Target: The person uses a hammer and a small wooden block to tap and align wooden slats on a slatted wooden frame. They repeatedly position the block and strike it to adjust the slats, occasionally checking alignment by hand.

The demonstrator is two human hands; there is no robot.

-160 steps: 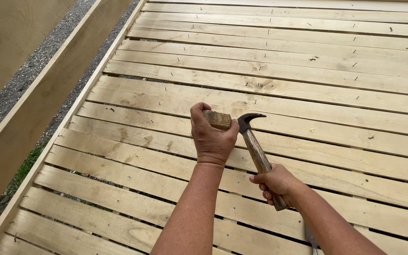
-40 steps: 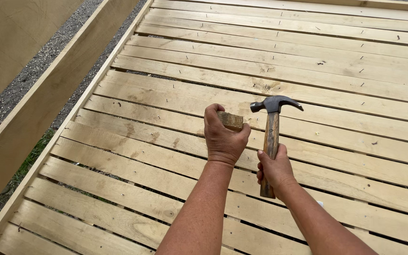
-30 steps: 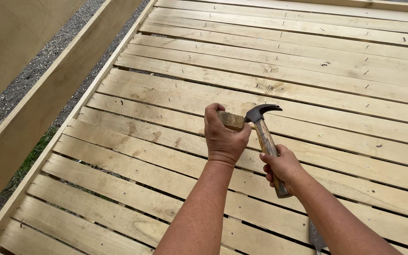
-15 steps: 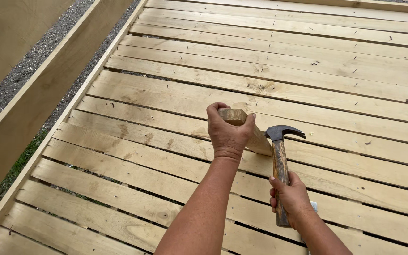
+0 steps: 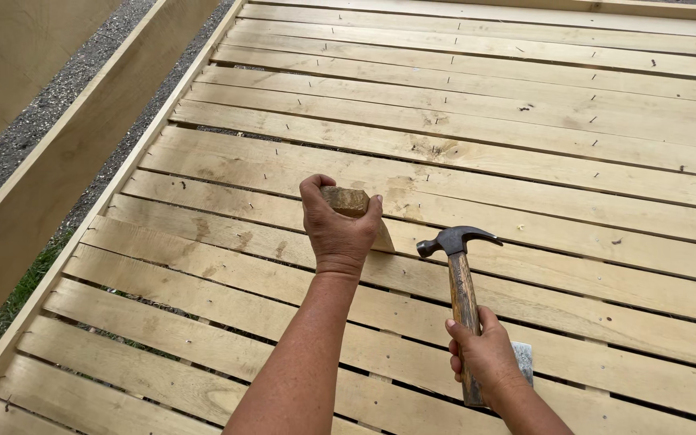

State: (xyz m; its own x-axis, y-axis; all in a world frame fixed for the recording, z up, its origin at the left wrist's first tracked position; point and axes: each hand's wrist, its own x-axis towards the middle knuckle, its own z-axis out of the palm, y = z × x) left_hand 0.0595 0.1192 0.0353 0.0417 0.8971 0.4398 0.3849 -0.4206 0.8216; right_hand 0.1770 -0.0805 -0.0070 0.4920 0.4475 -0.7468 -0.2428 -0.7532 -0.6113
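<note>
One camera on the head looks steeply down from close above at the slatted wooden platform (image 5: pixel 525 121), facing forward across its boards.

Small brown wooden block (image 5: pixel 346 201) mostly buried in left hand (image 5: pixel 337 228), its lower end hidden; wooden hammer handle (image 5: pixel 464 300) covered inside right hand (image 5: pixel 483 354); grey flat piece (image 5: pixel 523 359) behind that fist unidentifiable.

Open slatted deck (image 5: pixel 525 145) beyond and right of both grips: passable, with small nail heads standing proud. Left of the left grip (image 5: pixel 338 228): side board (image 5: pixel 66 161) bars the way. Hammer head (image 5: pixel 454 239) sits just right of the wood block (image 5: pixel 348 201).
</note>
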